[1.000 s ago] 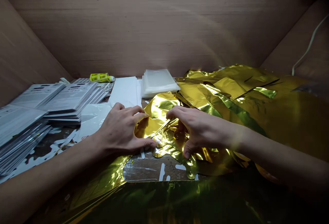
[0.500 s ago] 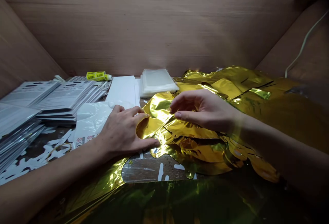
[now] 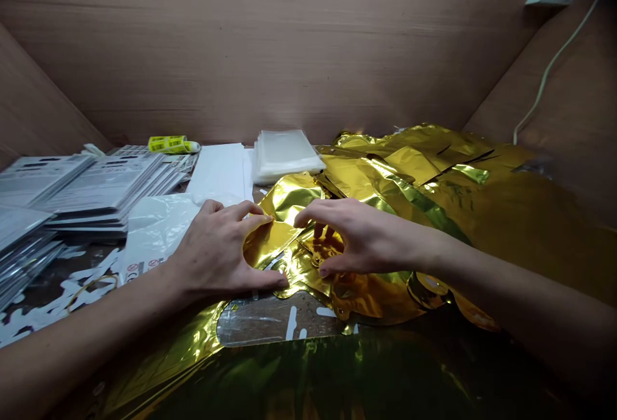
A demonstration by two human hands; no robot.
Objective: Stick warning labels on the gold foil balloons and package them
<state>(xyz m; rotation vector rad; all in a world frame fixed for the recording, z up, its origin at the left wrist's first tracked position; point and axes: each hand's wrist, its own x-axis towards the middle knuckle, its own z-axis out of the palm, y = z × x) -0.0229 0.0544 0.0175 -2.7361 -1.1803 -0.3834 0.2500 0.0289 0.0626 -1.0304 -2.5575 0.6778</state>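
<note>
The foil point(image 3: 289, 196) lies in folds on the bench point(image 3: 308, 317) between the hands, just on the near side of the bags point(image 3: 286, 156). The left hand point(image 3: 214, 256) has its grip spread wide at the foil's left side, and should serve best as a light, flat anchor, since the sheet looks thin and apt to crease. The right hand point(image 3: 359, 233) arches over the folds, thumb and forefinger apart; whether they press, I cannot tell. Soft fingertips, not nails, suit this foil.
</note>
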